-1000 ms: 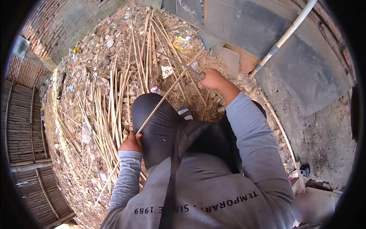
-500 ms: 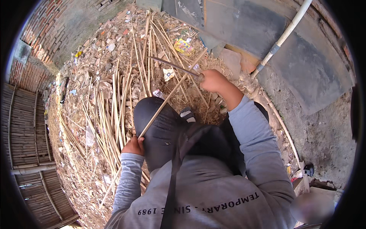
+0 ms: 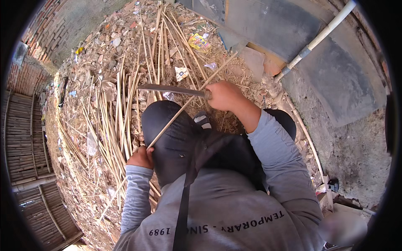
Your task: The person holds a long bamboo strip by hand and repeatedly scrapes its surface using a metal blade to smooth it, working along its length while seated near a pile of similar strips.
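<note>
My left hand is closed round a long, thin bamboo strip, beside my left knee. The strip slants across that knee, up and to the right, and its other end sticks out behind my left wrist. In my right hand is a machete, gripped by its short handle, with the long dark blade pointing left. The blade crosses the strip just in front of my right fist. Whether its edge bites into the bamboo cannot be made out.
Many bamboo strips lie in a loose pile on the rubble-strewn ground to the left and ahead. A yellow wrapper lies beyond my hands. Grey panels and a white pipe stand at the right; a woven bamboo wall is far left.
My right hand has come nearer to me and slightly left, bringing the machete down along the strip. The blade now lies flatter across the view. My left hand keeps its hold, shifted slightly left.
</note>
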### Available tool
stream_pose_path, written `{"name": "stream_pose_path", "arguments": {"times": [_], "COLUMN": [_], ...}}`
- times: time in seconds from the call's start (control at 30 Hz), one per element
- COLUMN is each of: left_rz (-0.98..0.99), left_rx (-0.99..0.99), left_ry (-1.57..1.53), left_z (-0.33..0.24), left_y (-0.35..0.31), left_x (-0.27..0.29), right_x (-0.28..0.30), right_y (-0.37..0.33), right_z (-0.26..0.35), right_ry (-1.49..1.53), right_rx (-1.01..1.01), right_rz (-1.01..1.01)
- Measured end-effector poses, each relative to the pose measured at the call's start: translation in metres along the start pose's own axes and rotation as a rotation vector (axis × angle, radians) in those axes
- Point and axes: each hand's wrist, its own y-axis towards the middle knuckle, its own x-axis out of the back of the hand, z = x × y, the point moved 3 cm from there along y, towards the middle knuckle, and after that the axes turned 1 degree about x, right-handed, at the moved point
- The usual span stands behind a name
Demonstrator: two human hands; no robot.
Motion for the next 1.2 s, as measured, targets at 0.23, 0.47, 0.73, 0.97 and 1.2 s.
{"name": "stream_pose_path", "arguments": {"times": [0.23,0.47,0.73,0.97,1.2], "left_rz": [0.066,-0.077,0.053,0.031,0.017], "left_rx": [-0.001,-0.082,-0.001,-0.019,-0.037], "left_ry": [-0.035,-0.136,-0.111,-0.103,-0.110], "left_z": [0.003,0.010,0.013,-0.001,0.007], "left_y": [0.008,0.000,0.004,0.009,0.003], "left_x": [0.001,-0.018,-0.017,0.004,-0.001], "right_x": [0.001,0.017,0.012,0.012,0.003], "right_y": [0.032,0.003,0.012,0.024,0.019], "right_z": [-0.092,-0.016,-0.023,-0.084,-0.024], "right_ry": [0.170,-0.004,0.019,0.211,0.059], "right_rx": [-0.207,-0.022,-0.064,-0.261,-0.101], "right_rz": [-0.146,0.006,-0.071,-0.086,0.046]}}
